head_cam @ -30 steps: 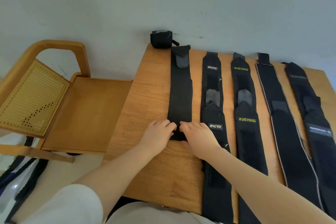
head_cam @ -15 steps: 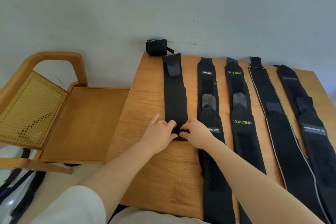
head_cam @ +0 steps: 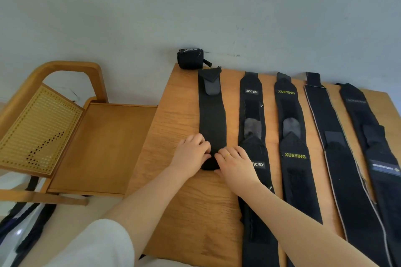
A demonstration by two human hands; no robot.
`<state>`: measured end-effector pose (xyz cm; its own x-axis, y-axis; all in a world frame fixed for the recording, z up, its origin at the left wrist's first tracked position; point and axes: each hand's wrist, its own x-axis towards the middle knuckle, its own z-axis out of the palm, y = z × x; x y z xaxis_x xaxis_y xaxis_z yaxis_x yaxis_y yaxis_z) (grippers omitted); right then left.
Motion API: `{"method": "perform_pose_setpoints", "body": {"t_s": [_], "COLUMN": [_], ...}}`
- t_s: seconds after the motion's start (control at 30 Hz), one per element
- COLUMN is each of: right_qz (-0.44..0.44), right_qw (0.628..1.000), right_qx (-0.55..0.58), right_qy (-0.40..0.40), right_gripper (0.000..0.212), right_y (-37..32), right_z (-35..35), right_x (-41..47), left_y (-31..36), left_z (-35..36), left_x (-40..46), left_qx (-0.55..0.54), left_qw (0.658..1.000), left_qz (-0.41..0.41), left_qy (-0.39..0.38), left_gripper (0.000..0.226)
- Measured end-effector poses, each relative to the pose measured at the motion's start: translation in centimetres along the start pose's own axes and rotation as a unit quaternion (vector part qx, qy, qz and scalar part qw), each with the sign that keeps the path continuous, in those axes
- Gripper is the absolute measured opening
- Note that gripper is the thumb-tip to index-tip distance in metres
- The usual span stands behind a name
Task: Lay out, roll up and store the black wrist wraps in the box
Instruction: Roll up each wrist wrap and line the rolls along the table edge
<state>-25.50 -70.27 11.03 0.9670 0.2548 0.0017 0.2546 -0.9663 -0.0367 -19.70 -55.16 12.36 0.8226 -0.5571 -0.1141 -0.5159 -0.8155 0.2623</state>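
Black wrist wrap [head_cam: 212, 119], leftmost of the strips, lies lengthwise on the wooden table [head_cam: 182, 102]. Your left hand [head_cam: 192, 154] and right hand [head_cam: 235, 163] meet at its near end, fingers curled over the small roll [head_cam: 209, 163] there. One finished rolled wrap [head_cam: 191, 58] sits at the far corner.

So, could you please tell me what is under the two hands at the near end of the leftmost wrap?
A small black roll of the leftmost wrap shows between the left hand and right hand; its sides are covered.
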Motion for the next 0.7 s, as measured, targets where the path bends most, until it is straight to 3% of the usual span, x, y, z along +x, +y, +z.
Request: {"method": "perform_pose_setpoints", "body": {"t_s": [0.2,0.3,0.37,0.43,0.57,0.7], "right_qz": [0.047,0.132,0.185,0.196,0.053,-0.013], "right_qw": [0.993,0.966,0.942,0.949,0.996,1.0], "right_qx": [0.094,0.196,0.262,0.238,0.066,0.025], "right_qy": [-0.053,-0.105,-0.1,-0.068,0.007,0.002], "right_gripper": [0.04,0.04,0.037,0.03,0.024,0.038], "right_y": [1.2,2.1,2.7,2.9,1.8,2.1], "right_z": [-1.2,-1.6,-1.9,-1.8,-1.6,-1.2], "right_x": [2.4,4.1,4.9,5.6,5.6,5.4], "left_y": [-0.5,-0.4,-0.5,-0.6,-1.6,-2.5], "left_z": [-0.8,-1.1,-1.2,-1.4,-1.9,-2.4], "left_x": [-0.1,0.0,0.7,1.5,3.1,4.3], "left_qx": [-0.048,-0.051,-0.06,-0.061,-0.067,-0.105], "left_qw": [0.999,0.998,0.997,0.997,0.994,0.986], "left_qz": [0.011,-0.008,-0.029,-0.043,-0.072,-0.097], "left_qy": [-0.018,-0.041,-0.036,-0.024,-0.044,-0.089], "left_gripper": [0.042,0.049,0.045,0.043,0.044,0.041]}}
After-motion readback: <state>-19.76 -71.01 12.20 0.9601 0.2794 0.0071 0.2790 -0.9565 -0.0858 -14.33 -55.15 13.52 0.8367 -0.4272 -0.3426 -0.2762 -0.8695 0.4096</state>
